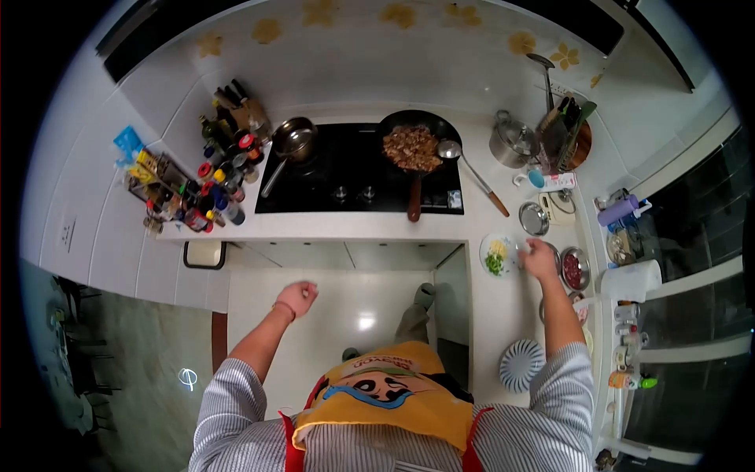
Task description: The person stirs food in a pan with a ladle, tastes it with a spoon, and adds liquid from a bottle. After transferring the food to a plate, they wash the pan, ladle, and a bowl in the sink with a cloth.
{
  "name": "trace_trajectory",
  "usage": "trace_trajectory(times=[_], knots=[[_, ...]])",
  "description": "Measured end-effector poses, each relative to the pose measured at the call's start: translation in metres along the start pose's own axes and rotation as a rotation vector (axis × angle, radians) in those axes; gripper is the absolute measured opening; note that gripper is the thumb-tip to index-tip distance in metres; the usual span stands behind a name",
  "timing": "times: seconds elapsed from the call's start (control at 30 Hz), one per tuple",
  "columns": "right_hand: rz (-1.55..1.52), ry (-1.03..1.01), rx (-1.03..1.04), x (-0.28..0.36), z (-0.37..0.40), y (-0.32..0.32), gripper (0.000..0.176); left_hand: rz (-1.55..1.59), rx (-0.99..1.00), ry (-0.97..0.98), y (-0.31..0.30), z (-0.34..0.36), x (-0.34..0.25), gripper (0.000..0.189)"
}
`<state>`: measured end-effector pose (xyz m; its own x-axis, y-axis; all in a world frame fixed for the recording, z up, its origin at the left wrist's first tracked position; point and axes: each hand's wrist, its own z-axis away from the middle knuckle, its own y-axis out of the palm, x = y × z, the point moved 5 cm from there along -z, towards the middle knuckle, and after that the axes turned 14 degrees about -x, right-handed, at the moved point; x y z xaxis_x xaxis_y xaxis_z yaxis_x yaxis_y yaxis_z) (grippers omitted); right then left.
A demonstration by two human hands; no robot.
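Observation:
My left hand point(299, 299) hangs over the floor in front of the counter, its fingers curled in, with nothing showing in them. On the right counter my right hand point(540, 259) has its fingers bent together at the right side of a white plate point(512, 268). What they hold, if anything, I cannot tell. Chopped green onion point(494, 264) and minced garlic point(499, 247) lie on that plate. Just right of the hand is a metal bowl of dark red meat point(574, 269). An empty-looking metal bowl point(533, 219) stands behind it.
On the black cooktop point(346, 169) sit a wok of browned meat pieces point(410, 148) and a small saucepan point(295, 140). A ladle point(450, 149) rests on the wok's rim, handle over the counter. Bottles point(224, 185) crowd the left; a steel pot point(514, 141) and striped plate point(521, 366) are right.

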<state>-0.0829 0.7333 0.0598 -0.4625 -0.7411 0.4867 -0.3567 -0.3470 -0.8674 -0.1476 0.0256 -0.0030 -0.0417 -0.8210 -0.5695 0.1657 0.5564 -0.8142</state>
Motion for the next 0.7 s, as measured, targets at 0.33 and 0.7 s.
trace_trajectory(times=[0.33, 0.7], knots=[[0.429, -0.192, 0.25, -0.016, -0.25, 0.146, 0.05, -0.304, -0.174, -0.113, 0.13, -0.297, -0.179, 0.068], [0.16, -0.468, 0.259, 0.147, -0.251, -0.049, 0.021, -0.481, 0.135, 0.093, 0.169, -0.38, -0.197, 0.039]])
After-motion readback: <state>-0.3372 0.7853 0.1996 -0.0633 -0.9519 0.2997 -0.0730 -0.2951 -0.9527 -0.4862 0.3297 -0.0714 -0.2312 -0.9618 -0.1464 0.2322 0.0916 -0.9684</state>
